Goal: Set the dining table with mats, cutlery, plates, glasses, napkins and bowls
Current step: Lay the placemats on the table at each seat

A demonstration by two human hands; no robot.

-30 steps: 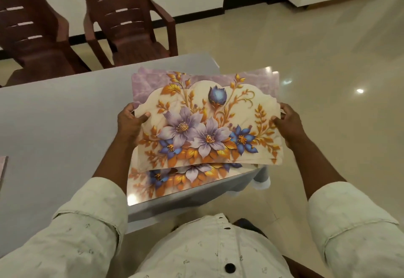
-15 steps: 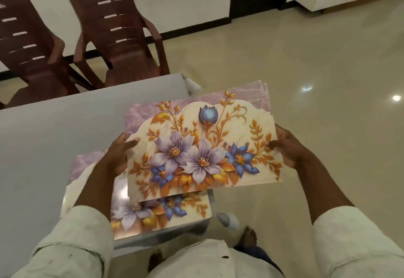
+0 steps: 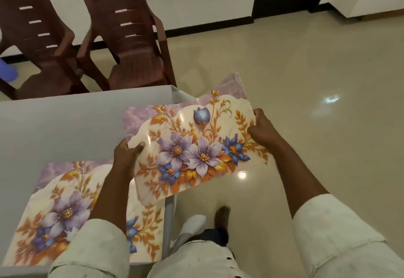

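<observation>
Mats first: one floral mat [image 3: 65, 210] lies flat on the near left of the grey table [image 3: 54, 124], close to the near edge, long axis running left to right. Two brown chairs [image 3: 122, 37] stand at the far side. Moving right, the left hand [image 3: 126, 157] pinches the left short edge of the held mats [image 3: 196, 146], thumb on top, fingers hidden beneath. It looks like a thin stack, more edges peeking out at the far right corner, though how many I cannot tell. The stack hangs in the air over the table's right corner, half of it out over the floor [image 3: 306, 81], tilted, long axis spanning hand to hand. Right hand [image 3: 262, 129] grips the right short edge, fingers curled over it. Both forearms reach forward, elbows bent, sleeves rolled. My read: the next mat wants a bare spot on the table, which lies left and far of the stack, so the left hand is nearer and would lead the carry, while peeling off just one sheet is the tricky part
</observation>
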